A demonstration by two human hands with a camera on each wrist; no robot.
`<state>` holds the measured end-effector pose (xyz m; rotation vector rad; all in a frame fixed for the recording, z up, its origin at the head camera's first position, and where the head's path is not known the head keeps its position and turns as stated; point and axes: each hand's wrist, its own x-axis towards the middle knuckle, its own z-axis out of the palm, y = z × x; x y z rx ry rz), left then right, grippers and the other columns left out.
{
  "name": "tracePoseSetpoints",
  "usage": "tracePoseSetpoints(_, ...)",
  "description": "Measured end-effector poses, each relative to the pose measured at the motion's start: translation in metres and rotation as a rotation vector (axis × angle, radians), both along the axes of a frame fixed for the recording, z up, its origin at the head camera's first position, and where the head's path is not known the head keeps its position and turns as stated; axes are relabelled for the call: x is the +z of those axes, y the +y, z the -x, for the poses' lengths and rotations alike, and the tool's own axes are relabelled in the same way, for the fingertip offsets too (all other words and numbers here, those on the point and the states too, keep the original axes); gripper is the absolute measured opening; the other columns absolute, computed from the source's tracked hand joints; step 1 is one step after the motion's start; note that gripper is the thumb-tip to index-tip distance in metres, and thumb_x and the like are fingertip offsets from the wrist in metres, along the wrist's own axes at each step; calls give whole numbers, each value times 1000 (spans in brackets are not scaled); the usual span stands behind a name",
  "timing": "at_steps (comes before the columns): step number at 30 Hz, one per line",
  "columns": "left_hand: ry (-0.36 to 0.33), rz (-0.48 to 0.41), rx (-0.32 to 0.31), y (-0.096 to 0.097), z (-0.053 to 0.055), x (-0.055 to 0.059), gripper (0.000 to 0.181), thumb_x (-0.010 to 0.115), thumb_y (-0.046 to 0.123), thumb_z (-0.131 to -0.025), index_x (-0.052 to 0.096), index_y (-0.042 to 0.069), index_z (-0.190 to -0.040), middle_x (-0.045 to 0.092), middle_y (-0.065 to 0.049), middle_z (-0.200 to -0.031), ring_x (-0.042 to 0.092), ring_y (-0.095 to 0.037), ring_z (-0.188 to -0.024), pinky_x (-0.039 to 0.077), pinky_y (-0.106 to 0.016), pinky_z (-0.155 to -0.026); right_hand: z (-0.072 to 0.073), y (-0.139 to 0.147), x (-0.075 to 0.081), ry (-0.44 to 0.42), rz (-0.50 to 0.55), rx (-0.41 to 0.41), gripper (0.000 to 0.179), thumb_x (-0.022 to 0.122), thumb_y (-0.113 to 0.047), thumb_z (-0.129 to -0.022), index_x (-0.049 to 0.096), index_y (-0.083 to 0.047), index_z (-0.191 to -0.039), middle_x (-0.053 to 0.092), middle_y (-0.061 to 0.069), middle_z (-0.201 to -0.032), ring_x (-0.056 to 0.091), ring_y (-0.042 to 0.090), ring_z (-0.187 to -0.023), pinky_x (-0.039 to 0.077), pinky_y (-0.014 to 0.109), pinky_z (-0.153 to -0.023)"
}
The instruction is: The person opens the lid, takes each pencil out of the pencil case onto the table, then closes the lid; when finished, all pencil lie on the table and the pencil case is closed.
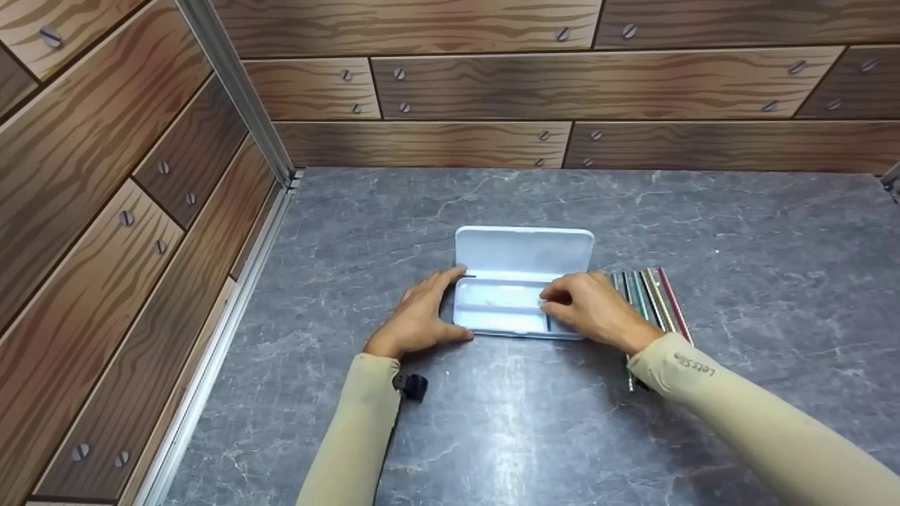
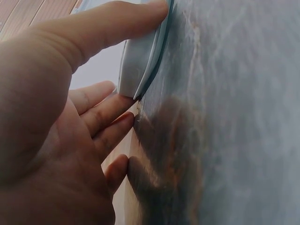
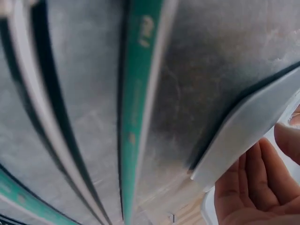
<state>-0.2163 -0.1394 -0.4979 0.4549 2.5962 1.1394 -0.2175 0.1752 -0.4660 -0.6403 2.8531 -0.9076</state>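
Observation:
A white pencil case (image 1: 524,249) lies with its lid raised at the back, its inside split into compartments. At its left end my left hand (image 1: 415,313) steadies it, thumb along the front edge and fingers at the back corner. In the left wrist view the thumb (image 2: 108,28) presses the case wall (image 2: 138,61). My right hand (image 1: 598,306) reaches over the right part, thumb and fingertips bent close together above the compartments. Whatever sits between those fingertips is too small or hidden to make out. In the right wrist view the right hand's fingers (image 3: 255,173) lie beside the case (image 3: 248,126).
Several pencils (image 1: 668,295) in green, dark, gold and red lie side by side right of the case, partly under the right forearm. A green pencil (image 3: 138,93) shows close up in the right wrist view. Wood-patterned panels (image 1: 464,144) border the grey marbled table (image 1: 351,232).

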Motion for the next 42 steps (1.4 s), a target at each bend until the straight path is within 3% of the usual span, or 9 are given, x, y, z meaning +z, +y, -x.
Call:
tracePoseSetpoints(7, 0, 3, 0, 0, 0, -1, 109, 98, 31, -88, 35, 27, -177, 36, -8, -184, 23, -38, -175, 13, -60, -144, 6, 0, -1, -26, -11, 15, 18, 81, -14, -99, 86, -1, -110, 85, 10, -98, 76, 18, -89, 63, 40, -84)
tracePoseSetpoints(13, 16, -6, -7, -1, 0, 0, 109, 97, 31, -88, 35, 25, -177, 37, -8, -183, 25, -37, -174, 14, -59, -144, 11, -1, 1, -80, -9, 30, 13, 79, -14, -99, 86, -4, -106, 84, 7, -96, 69, 12, -86, 56, 32, -81)
tracePoseSetpoints(26, 19, -31, -9, -2, 2, -4, 108, 97, 32, -86, 38, 24, -176, 39, -10, -183, 24, -43, -174, 12, -62, -143, 13, -3, 8, -166, -24, 53, 11, 79, -15, -101, 87, -8, -97, 81, 4, -91, 59, 11, -80, 48, 31, -77)
tracePoseSetpoints(31, 14, -13, -8, -2, 1, -1, 109, 97, 31, -87, 36, 24, -176, 37, -10, -183, 24, -42, -174, 12, -61, -144, 12, -3, 7, -154, -2, 42, 10, 80, -13, -100, 86, -7, -96, 82, 5, -91, 60, 11, -80, 49, 31, -77)
tracePoseSetpoints(38, 5, -1, 0, -2, 4, -9, 110, 98, 32, -86, 35, 28, -177, 36, -7, -184, 22, -39, -175, 10, -60, -144, 12, -3, 3, -178, 64, 1, 7, 82, -10, -97, 89, -7, -99, 85, 7, -95, 63, 11, -84, 51, 29, -80)
tracePoseSetpoints(42, 5, 0, -2, 0, 3, -3, 109, 97, 30, -87, 36, 27, -177, 35, -8, -184, 22, -40, -175, 12, -60, -144, 11, -2, 1, -144, 94, -5, 8, 83, -10, -96, 90, -8, -100, 87, 8, -98, 68, 11, -88, 54, 27, -82)
